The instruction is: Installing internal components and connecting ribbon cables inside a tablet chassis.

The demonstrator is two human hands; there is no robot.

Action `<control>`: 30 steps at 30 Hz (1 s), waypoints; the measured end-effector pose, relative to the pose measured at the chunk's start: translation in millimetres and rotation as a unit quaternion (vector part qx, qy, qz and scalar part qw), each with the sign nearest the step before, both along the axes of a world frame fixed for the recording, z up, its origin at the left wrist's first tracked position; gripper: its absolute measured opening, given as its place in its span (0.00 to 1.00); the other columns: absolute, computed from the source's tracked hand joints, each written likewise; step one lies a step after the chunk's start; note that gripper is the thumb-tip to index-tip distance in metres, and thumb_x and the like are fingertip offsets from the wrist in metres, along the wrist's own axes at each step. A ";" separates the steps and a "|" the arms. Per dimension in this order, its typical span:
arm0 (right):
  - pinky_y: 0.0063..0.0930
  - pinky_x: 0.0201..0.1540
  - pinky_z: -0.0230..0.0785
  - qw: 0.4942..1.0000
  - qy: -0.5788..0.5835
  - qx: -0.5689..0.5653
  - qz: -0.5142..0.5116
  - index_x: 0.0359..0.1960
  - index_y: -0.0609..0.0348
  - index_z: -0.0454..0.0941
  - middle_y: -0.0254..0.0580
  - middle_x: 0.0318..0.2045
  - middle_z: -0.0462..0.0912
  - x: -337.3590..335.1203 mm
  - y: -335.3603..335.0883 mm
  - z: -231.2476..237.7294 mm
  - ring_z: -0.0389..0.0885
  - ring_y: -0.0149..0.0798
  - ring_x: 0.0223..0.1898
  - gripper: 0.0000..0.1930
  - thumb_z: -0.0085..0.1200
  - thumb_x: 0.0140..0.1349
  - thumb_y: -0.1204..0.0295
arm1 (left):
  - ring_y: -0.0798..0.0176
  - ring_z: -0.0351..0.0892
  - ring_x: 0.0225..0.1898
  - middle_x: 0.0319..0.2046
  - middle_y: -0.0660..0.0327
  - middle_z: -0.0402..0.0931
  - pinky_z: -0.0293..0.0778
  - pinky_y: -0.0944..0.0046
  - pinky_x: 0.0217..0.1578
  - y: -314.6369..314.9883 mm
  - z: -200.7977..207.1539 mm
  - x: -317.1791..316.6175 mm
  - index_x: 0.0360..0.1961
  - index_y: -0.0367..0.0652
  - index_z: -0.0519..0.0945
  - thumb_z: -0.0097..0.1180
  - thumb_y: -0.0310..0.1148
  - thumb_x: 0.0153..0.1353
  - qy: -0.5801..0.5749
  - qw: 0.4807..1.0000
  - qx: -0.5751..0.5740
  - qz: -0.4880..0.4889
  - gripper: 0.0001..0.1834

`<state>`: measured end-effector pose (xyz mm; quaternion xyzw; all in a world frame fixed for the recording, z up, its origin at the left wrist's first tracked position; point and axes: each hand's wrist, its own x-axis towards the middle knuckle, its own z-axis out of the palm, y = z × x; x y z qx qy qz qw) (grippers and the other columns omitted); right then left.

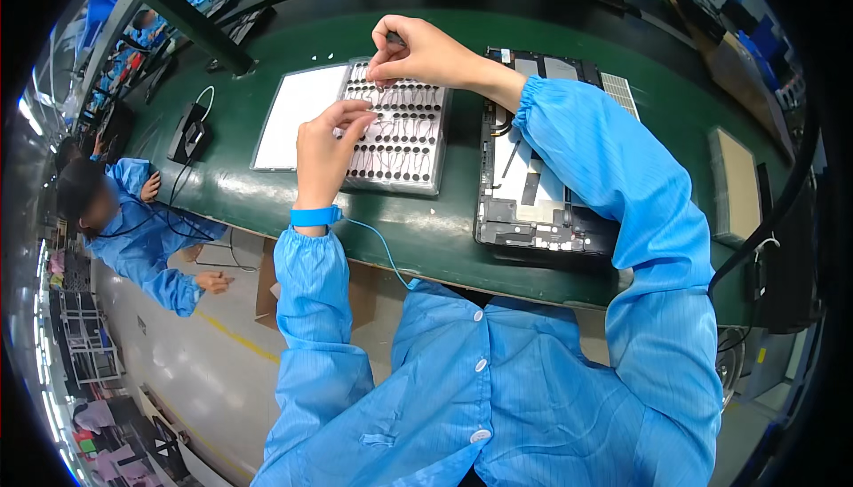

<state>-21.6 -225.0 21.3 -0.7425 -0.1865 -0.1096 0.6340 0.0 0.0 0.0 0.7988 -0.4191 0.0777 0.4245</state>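
A white tray holds rows of small black round parts with thin wire leads. Over its far edge, my right hand is closed in a pinch, fingertips down by the top rows. Whatever lies between those fingertips is too small to make out. My left hand hovers at the tray's left side, thumb and fingers pinched together above the middle rows; its fingertips hide what they may hold. A blue wrist strap with a coiled cord circles my left wrist. Right of the tray lies an opened laptop chassis, partly under my right sleeve.
A white sheet or lid lies left of the tray on the green table. Farther left stands a small black device with cables. A pale stacked block is at the right. Another person in blue sits at left.
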 end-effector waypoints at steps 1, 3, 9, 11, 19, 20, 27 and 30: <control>0.24 0.38 0.79 1.000 -0.009 -0.003 -0.003 0.38 0.61 0.67 0.47 0.32 0.87 -0.5 -0.4 2.3 0.87 0.33 0.35 0.15 0.64 0.58 0.76 | 0.66 0.85 0.29 0.32 0.59 0.88 0.79 0.69 0.34 -3.9 7.2 -2.1 0.45 0.40 0.85 0.64 0.31 0.63 0.040 0.999 -0.016 0.016 0.10; 0.23 0.37 0.79 1.000 -0.014 -0.006 -0.003 0.37 0.61 0.67 0.46 0.31 0.86 -12.0 -2.1 8.3 0.87 0.32 0.34 0.14 0.64 0.58 0.77 | 0.69 0.84 0.28 0.32 0.58 0.87 0.78 0.70 0.33 -13.6 16.9 -13.0 0.43 0.38 0.85 0.65 0.30 0.63 0.084 0.995 -0.031 0.035 0.10; 0.22 0.45 0.78 0.977 -0.159 -0.129 -0.055 0.36 0.60 0.67 0.45 0.37 0.84 -48.1 -18.6 70.1 0.85 0.30 0.40 0.13 0.63 0.62 0.76 | 0.73 0.82 0.31 0.35 0.57 0.86 0.76 0.75 0.30 -42.6 58.7 -8.8 0.42 0.31 0.83 0.65 0.24 0.61 0.160 0.965 -0.197 -0.064 0.09; 0.25 0.48 0.79 0.969 -0.131 -0.156 -0.139 0.38 0.57 0.69 0.42 0.38 0.84 -67.5 -46.2 81.0 0.85 0.32 0.43 0.13 0.64 0.63 0.70 | 0.70 0.83 0.35 0.38 0.55 0.86 0.78 0.73 0.34 -55.7 79.1 -17.7 0.42 0.30 0.84 0.64 0.24 0.62 0.166 0.957 -0.214 -0.105 0.10; 0.27 0.47 0.81 0.980 -0.016 0.024 -0.199 0.41 0.54 0.71 0.39 0.38 0.84 -172.8 -96.0 74.1 0.86 0.33 0.41 0.12 0.63 0.65 0.66 | 0.65 0.83 0.47 0.54 0.54 0.81 0.78 0.66 0.51 -154.4 91.8 -62.7 0.39 0.34 0.87 0.66 0.25 0.60 0.058 0.940 -0.204 -0.267 0.07; 0.27 0.47 0.81 0.976 -0.012 0.008 -0.219 0.40 0.53 0.71 0.39 0.37 0.84 -180.7 -104.1 70.5 0.87 0.33 0.41 0.12 0.63 0.65 0.66 | 0.66 0.83 0.46 0.54 0.56 0.81 0.79 0.66 0.47 -160.6 92.3 -68.1 0.39 0.37 0.88 0.67 0.26 0.59 0.006 0.951 -0.185 -0.249 0.07; 0.26 0.38 0.77 0.831 -0.138 -0.280 -0.460 0.39 0.59 0.71 0.42 0.34 0.86 -214.9 -127.6 32.7 0.86 0.33 0.37 0.15 0.65 0.61 0.68 | 0.61 0.83 0.37 0.42 0.65 0.84 0.78 0.63 0.37 -191.2 73.6 -92.9 0.30 0.44 0.88 0.69 0.30 0.53 -0.168 0.956 -0.070 -0.232 0.04; 0.27 0.40 0.76 0.900 -0.083 -0.069 -0.423 0.40 0.59 0.72 0.41 0.36 0.86 -216.8 -145.4 2.4 0.84 0.32 0.37 0.16 0.66 0.60 0.67 | 0.61 0.83 0.36 0.43 0.62 0.84 0.77 0.65 0.36 -202.0 59.4 -92.1 0.30 0.40 0.87 0.68 0.30 0.54 -0.095 0.955 -0.051 -0.278 0.05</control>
